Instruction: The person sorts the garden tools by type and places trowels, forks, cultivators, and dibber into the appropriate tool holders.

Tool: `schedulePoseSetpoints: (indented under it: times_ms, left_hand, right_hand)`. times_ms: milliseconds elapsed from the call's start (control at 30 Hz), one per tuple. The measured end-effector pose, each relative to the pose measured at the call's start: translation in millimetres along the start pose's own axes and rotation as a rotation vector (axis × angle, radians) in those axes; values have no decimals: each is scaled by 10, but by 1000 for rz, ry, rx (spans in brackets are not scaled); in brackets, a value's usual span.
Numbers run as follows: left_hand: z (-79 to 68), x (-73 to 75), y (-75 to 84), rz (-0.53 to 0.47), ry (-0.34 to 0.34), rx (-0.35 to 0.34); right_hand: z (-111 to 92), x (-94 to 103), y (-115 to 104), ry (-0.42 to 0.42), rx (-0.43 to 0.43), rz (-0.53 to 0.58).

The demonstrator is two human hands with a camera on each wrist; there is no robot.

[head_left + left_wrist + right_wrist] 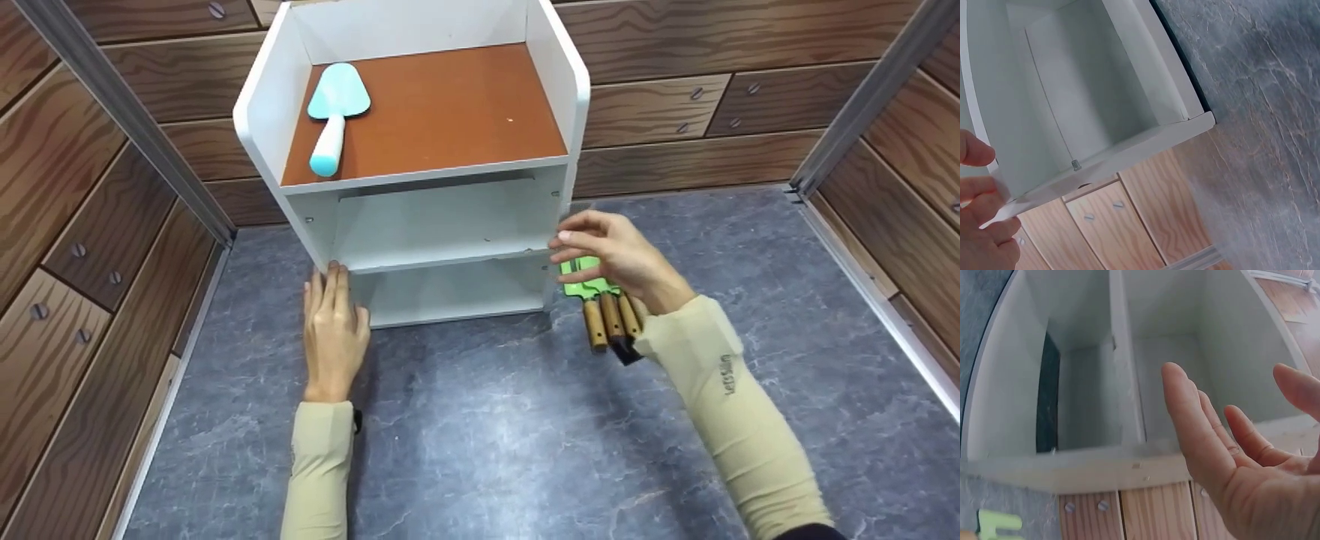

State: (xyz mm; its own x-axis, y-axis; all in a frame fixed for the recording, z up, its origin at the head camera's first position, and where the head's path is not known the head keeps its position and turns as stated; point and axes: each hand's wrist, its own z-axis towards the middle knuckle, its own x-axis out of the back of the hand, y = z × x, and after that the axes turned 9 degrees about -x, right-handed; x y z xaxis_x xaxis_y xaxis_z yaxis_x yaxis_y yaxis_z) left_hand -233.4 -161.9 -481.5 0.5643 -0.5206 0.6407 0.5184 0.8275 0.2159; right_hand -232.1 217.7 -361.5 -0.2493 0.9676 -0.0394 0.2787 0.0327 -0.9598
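Note:
A small white shelf unit (420,165) with a brown top board stands upright on the floor, its open front facing me. My left hand (330,322) lies against its left front edge near the middle shelf, fingers extended. In the left wrist view, the fingertips (985,205) touch the white side panel (1100,163). Beside the right front edge my right hand (619,251) is raised with loosely bent, spread fingers and holds nothing. Below it, partly covered by the hand, several green-headed tools (596,289) with wooden handles lie on the floor.
On the brown top lies a tool (340,90) with a turquoise fan-shaped head and white handle. Wood-patterned walls (652,112) enclose the back and both sides. The floor (465,435) is grey and marbled. Something black (625,351) pokes out beneath the wooden handles.

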Motion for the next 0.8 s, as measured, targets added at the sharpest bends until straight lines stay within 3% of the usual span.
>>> schedulePoseSetpoints:
  times_ms: [267,800]
  left_hand:
    - [3,-10,-5,12,2,-10]
    - [-4,-5,-7,0,8,3]
  right_hand:
    - [-85,230,80,44,-42,-24]
    - [-32,516,230,99,-108,2]
